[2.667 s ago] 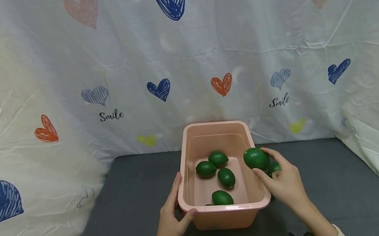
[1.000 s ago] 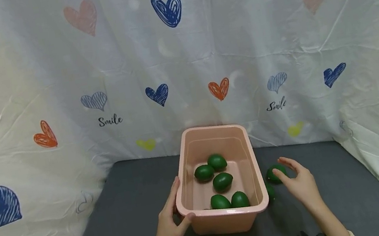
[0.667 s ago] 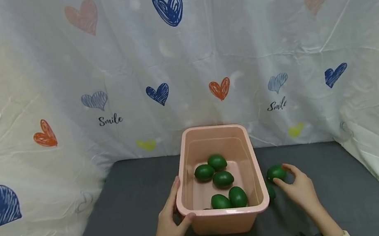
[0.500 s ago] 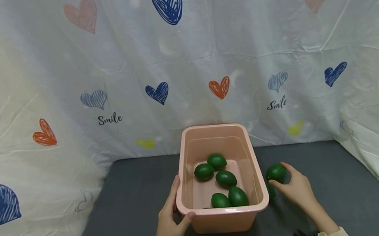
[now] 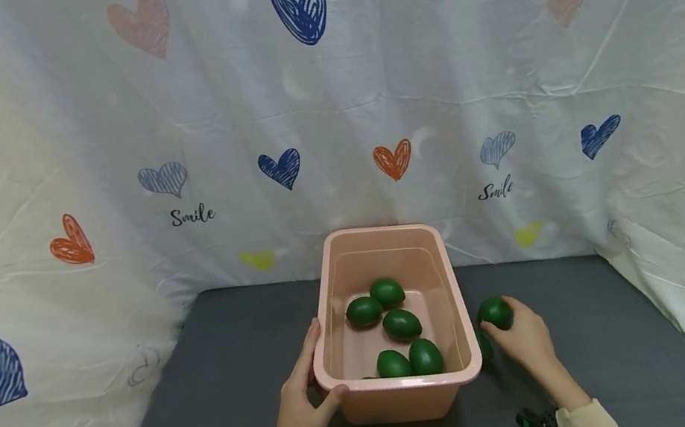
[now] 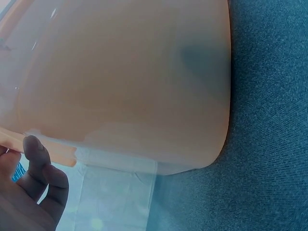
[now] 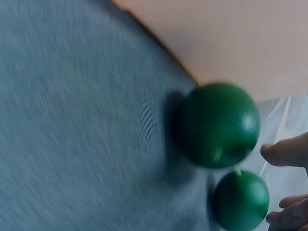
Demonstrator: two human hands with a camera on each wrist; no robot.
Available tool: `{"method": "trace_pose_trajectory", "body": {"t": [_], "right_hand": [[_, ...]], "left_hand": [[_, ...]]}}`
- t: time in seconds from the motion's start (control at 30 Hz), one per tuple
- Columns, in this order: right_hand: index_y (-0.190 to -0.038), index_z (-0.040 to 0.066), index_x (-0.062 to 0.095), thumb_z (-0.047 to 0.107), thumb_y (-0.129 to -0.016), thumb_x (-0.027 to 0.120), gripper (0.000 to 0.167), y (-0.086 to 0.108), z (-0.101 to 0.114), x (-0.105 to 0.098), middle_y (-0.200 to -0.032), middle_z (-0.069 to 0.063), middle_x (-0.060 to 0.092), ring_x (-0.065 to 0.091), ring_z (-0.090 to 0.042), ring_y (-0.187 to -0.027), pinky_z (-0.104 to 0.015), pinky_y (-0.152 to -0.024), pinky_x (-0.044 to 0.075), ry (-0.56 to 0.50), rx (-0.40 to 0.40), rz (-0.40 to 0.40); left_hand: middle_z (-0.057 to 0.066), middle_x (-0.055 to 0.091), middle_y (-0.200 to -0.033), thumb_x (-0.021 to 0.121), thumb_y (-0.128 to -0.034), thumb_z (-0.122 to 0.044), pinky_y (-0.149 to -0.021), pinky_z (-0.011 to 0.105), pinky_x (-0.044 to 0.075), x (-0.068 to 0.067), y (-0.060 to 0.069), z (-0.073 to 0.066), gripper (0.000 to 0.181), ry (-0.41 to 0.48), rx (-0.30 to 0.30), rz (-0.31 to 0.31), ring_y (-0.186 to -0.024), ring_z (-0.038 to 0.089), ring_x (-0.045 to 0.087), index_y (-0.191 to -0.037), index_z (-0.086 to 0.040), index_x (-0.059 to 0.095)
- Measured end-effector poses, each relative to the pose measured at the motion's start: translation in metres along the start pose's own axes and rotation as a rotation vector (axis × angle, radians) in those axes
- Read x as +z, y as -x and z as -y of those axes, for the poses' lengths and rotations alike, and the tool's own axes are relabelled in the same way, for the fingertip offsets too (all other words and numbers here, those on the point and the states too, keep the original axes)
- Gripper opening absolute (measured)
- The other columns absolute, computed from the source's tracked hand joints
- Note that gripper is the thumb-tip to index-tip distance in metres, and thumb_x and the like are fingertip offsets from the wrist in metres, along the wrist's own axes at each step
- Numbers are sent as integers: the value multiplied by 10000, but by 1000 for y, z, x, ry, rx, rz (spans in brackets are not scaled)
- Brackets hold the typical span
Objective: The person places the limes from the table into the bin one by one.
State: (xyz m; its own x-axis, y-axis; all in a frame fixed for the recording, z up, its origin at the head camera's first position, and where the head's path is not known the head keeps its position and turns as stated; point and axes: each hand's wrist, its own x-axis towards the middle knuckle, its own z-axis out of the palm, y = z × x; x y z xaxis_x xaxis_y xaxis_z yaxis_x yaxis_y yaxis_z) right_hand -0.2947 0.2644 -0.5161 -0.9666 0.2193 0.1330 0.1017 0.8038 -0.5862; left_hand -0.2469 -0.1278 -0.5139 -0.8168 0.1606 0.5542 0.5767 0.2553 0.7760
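Note:
A pink plastic tub point(image 5: 401, 404) stands on the grey tabletop, with several green limes point(image 5: 401, 324) on its floor. My left hand point(image 5: 297, 411) grips the tub's near left corner, thumb over the front rim and fingers along the side. Right of the tub, my right hand point(image 5: 527, 340) has thumb and fingers around a lime point(image 5: 495, 313), which appears low at the table. Another lime point(image 7: 219, 125) rests close against the tub's right wall, mostly hidden by the rim in the head view. In the right wrist view, the held lime point(image 7: 240, 201) lies beyond it.
A pale curtain point(image 5: 323, 96) printed with hearts hangs behind and beside the grey table point(image 5: 256, 349). A black strap device point(image 5: 535, 423) sits at the right wrist by a cream sleeve point(image 5: 588, 423).
The right hand put a lime into the tub, then went back to the table at right and closed around another. The left hand stayed on the tub. Limes inside rolled a little.

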Motion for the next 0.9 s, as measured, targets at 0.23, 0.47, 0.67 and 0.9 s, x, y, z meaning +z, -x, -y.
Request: {"method": "trace_pose_trajectory", "body": {"t": [0.23, 0.47, 0.67, 0.9], "right_hand": [[-1476, -101, 534, 282, -926, 809, 725, -14, -14, 2, -1426, -366, 580, 631, -548, -1178, -672, -948, 531, 61, -2, 29], [-1480, -72, 552, 310, -918, 825, 732, -19, -18, 9, -1429, -355, 587, 634, -543, -1184, -680, -957, 525, 71, -19, 9], [-1470, -50, 575, 319, -898, 848, 734, -23, -19, 12, -1410, -347, 608, 647, -537, -1172, -673, -947, 533, 86, -39, 1], [-1468, -65, 563, 265, -892, 844, 720, -23, -17, 13, -1403, -351, 609, 652, -534, -1166, -660, -942, 538, 87, -39, 8]], "left_hand": [[78, 302, -1737, 833, -890, -147, -1164, 157, 315, 2, 1, 1, 959, 18, -13, 6, -1561, 71, 300, -1691, -208, 310], [17, 298, -1740, 832, -892, -161, -1152, 162, 336, 0, 0, 0, 958, 20, -30, 4, -1562, 92, 303, -1691, -226, 309], [63, 301, -1739, 833, -893, -158, -1150, 159, 338, 1, -1, -2, 960, 20, -30, 8, -1563, 91, 300, -1692, -226, 305], [139, 303, -1731, 830, -899, -172, -1158, 158, 327, 1, 1, 0, 953, 25, -23, 9, -1568, 79, 290, -1693, -205, 305]]}}
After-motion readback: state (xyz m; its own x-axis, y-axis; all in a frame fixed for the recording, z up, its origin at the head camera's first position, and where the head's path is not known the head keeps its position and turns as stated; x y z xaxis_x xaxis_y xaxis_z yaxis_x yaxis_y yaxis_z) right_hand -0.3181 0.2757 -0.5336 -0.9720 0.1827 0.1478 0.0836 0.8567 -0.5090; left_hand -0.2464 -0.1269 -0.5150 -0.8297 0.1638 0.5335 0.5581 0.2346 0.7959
